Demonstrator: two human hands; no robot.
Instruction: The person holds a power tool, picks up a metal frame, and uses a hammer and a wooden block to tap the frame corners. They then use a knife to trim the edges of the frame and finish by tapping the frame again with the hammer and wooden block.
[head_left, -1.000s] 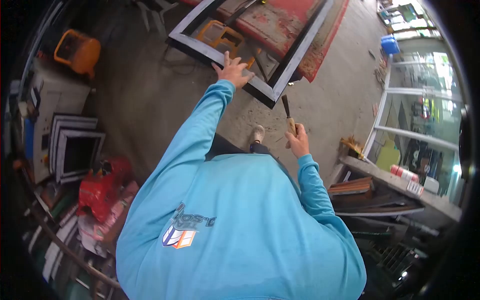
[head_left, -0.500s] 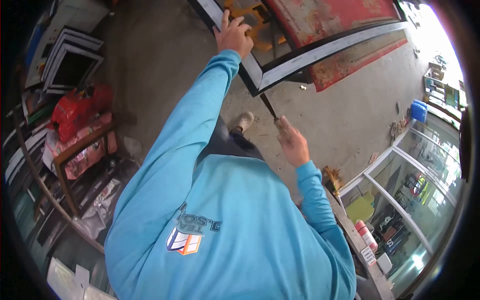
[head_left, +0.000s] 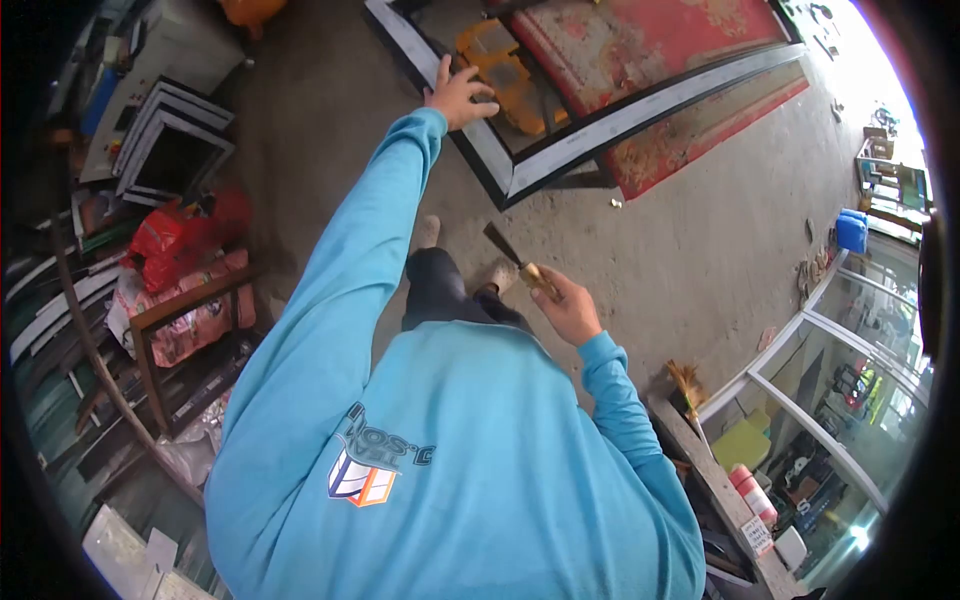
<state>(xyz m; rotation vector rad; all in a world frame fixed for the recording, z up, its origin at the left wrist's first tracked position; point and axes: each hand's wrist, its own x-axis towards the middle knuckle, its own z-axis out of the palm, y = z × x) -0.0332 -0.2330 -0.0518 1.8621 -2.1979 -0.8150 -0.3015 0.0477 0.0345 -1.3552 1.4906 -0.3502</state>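
Note:
My left hand (head_left: 460, 95) rests on the inner side of a black-edged window frame (head_left: 580, 150) with pale grey faces, near its closest corner. The fingers are spread apart, not wrapped round the bar. In my right hand (head_left: 568, 308) is a chisel (head_left: 506, 246) with a wooden handle and a flat dark blade. The fingers close round the handle, and the blade points up and left, apart from the frame's corner. Under the frame stand a worn red panel (head_left: 640, 50) and a yellow object (head_left: 500, 75).
Smaller frames (head_left: 175, 140) lean at the left, above red bags (head_left: 190, 240) and a brown wooden frame (head_left: 150, 320). A glass cabinet (head_left: 830, 370) and a wooden ledge (head_left: 715, 465) lie to the right. A blue container (head_left: 852, 230) stands beyond, on the concrete floor.
My right hand has drawn the chisel back toward my body, away from the frame's corner. My left hand stays at the frame, its fingers spread wider. The view has shifted slightly.

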